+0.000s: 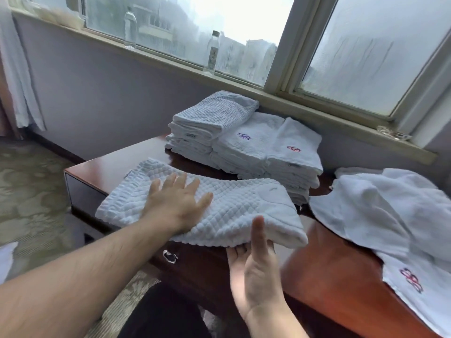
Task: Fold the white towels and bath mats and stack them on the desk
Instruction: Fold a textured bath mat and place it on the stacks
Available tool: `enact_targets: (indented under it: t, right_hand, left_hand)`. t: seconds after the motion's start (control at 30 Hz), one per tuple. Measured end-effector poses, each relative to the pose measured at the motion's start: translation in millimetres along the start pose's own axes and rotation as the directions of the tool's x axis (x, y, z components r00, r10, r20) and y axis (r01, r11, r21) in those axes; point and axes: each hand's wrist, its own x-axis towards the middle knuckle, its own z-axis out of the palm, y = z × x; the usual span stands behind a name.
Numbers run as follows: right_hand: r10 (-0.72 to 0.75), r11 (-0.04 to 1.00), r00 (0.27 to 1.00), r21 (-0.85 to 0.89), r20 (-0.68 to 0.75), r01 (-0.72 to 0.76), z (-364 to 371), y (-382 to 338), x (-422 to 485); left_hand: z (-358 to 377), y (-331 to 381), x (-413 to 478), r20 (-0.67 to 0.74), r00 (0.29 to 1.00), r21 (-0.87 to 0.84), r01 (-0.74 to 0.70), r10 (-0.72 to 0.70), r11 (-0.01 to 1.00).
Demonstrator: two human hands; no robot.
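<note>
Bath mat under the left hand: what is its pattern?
White waffle grid on the bath mat; head view.

The bath mat [219,206] lies at the desk [329,264] front. Stacks [244,142] sit behind it; loose towels [378,211] lie right

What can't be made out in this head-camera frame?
All head view.
- Right hand grip: fingertips hidden under the bath mat.
- Unfolded towel heap: cut off by the right edge; count unclear.
- Labelled bottle: print too small to read.
- Towel stacks: lowest layers hidden behind the mat.
</note>
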Motion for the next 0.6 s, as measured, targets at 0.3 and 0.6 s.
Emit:
enact_targets:
  t: [0.3, 0.6]
  right_hand:
    - [-0.066, 0.981, 0.857, -0.19, -0.512, -0.038, 5, 16, 36]
    - [-0.311, 0.884, 0.917, -0.432, -0.25, 0.182, 6, -37, 38]
  left_hand:
    - [3, 8, -19, 0.039, 0.999, -0.052, 0.019, -0.017, 0.998]
    - [-30, 11, -19, -0.016, 0.991, -0.239, -0.133, 0.133, 0.962]
